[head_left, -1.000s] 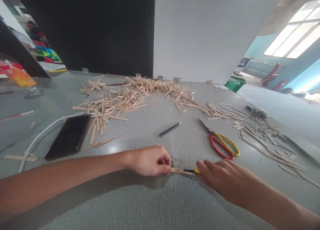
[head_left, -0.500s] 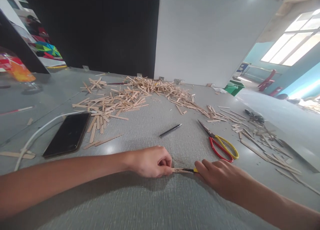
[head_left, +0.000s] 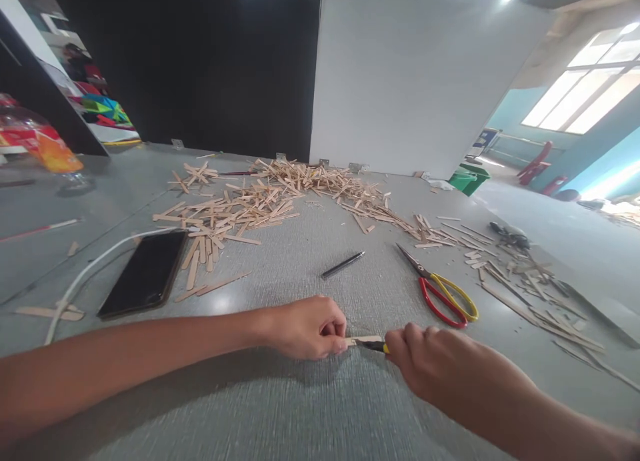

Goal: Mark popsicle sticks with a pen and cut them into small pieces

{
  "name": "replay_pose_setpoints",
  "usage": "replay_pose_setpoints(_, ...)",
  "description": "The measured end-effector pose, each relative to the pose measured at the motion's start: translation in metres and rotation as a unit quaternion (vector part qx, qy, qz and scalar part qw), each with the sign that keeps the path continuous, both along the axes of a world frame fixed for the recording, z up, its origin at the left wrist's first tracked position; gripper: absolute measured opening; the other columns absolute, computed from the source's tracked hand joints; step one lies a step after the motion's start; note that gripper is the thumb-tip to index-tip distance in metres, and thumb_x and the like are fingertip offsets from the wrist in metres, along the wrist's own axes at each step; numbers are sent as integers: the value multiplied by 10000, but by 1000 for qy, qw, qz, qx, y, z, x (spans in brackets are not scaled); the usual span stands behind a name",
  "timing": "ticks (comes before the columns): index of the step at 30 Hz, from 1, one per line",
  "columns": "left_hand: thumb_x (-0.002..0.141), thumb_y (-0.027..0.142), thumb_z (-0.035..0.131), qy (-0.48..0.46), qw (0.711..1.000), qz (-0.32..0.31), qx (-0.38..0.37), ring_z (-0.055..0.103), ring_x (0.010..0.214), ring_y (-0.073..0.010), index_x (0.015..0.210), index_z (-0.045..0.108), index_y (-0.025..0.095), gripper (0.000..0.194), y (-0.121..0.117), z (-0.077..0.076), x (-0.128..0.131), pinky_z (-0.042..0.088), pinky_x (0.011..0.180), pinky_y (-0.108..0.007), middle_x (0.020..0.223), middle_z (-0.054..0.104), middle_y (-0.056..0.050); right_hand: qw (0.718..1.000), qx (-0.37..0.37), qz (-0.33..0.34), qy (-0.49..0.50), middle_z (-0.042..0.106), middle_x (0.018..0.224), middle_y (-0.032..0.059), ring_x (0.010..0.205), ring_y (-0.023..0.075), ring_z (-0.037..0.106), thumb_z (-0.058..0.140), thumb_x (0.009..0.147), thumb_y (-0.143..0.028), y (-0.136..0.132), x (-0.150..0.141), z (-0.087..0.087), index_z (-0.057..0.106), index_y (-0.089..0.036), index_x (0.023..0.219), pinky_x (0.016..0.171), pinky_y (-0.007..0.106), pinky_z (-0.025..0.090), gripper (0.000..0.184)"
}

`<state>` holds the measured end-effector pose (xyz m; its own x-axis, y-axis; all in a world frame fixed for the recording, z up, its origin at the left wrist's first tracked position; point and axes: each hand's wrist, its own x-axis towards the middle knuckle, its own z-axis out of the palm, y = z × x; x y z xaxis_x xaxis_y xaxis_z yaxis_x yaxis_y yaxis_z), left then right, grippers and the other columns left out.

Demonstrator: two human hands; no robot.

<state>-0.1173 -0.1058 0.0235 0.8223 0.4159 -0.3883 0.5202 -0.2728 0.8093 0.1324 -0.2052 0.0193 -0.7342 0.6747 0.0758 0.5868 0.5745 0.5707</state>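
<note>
My left hand (head_left: 307,327) is closed, pinching the end of a short wooden craft stick (head_left: 373,339) low over the table. My right hand (head_left: 435,357) is wrapped round a yellow-handled craft knife (head_left: 373,345). Its dark, tapered tip lies against the stick, close to my left fingertips; most of the handle is hidden in my palm. Beyond my hands lies a black pen (head_left: 343,265). Scissors (head_left: 440,291) with one red and one yellow handle lie just past my right hand.
Many loose craft sticks (head_left: 270,201) are heaped at the back. Stick scraps (head_left: 537,281) and a metal ruler-like strip (head_left: 600,314) lie right. A phone (head_left: 145,274) with a white cable (head_left: 90,261) is at left, near a bottle (head_left: 55,151). Panels (head_left: 390,81) stand behind.
My right hand has shifted slightly left and tilted, bringing the knife tip nearer my left fingers. More of the stick shows above the blade. My left hand still pinches the stick.
</note>
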Motion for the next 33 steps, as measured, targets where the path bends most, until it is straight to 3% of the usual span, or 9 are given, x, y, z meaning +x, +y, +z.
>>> replay_pose_setpoints(2,889,287,635,-1,1000,2,0,502,562,-115,738,592,179,190,0,-1,0,357,513,-216,625,579,22,1000,-5,10,1,549,595,-19,434,172,515,546,845,-15,3,1,1,493,-225,804,506,397,95,221)
replay_pose_setpoints(4,886,295,642,-1,1000,3,0,495,561,-114,743,592,182,190,-1,-3,-1,346,501,-215,637,577,24,997,-51,50,26,593,627,-27,458,156,552,534,982,-133,13,8,-2,496,-219,861,499,386,132,153)
replay_pose_setpoints(6,885,299,641,0,1000,2,-2,490,552,-113,741,587,185,192,0,-5,-1,341,490,-213,634,571,27,994,-86,46,53,608,634,-44,445,145,557,506,1041,-207,20,14,-6,493,-213,899,493,376,156,143)
replay_pose_setpoints(8,886,301,636,-1,1000,2,-6,501,548,-115,743,587,185,190,0,-6,-1,350,489,-213,628,576,26,994,-92,33,43,614,628,-39,449,153,571,550,1016,-200,20,13,-6,503,-214,890,487,380,154,135)
replay_pose_setpoints(14,877,314,633,-5,1000,11,-5,492,525,-111,733,586,180,202,-3,-3,-2,351,489,-218,601,570,26,1000,-17,7,-6,558,585,-9,456,163,536,602,833,0,1,-9,8,519,-216,767,476,391,105,240)
replay_pose_setpoints(20,886,342,619,-3,1000,13,-9,476,511,-113,711,555,187,243,-4,-1,0,340,476,-218,574,551,28,996,-87,23,13,632,606,-37,447,152,556,684,947,-218,19,2,7,549,-212,873,473,377,114,154)
replay_pose_setpoints(25,891,356,610,-9,1000,11,-24,466,477,-110,723,541,192,245,-4,-1,-1,331,455,-215,569,560,27,998,-33,-12,-47,559,595,20,474,171,515,650,798,-55,-1,-23,10,531,-214,666,443,382,91,238)
replay_pose_setpoints(28,909,396,595,-11,999,15,-37,462,476,-110,717,522,198,285,-5,-1,-2,332,457,-212,562,560,26,998,-32,27,-47,566,601,-2,460,148,505,665,753,-19,3,-18,13,580,-199,740,445,386,96,200)
replay_pose_setpoints(33,909,386,603,-18,999,20,-34,467,489,-110,708,533,195,286,-4,-3,-2,337,465,-208,568,571,24,998,-44,16,-52,600,603,-17,421,148,522,685,819,-79,12,-11,15,601,-206,825,429,367,123,152)
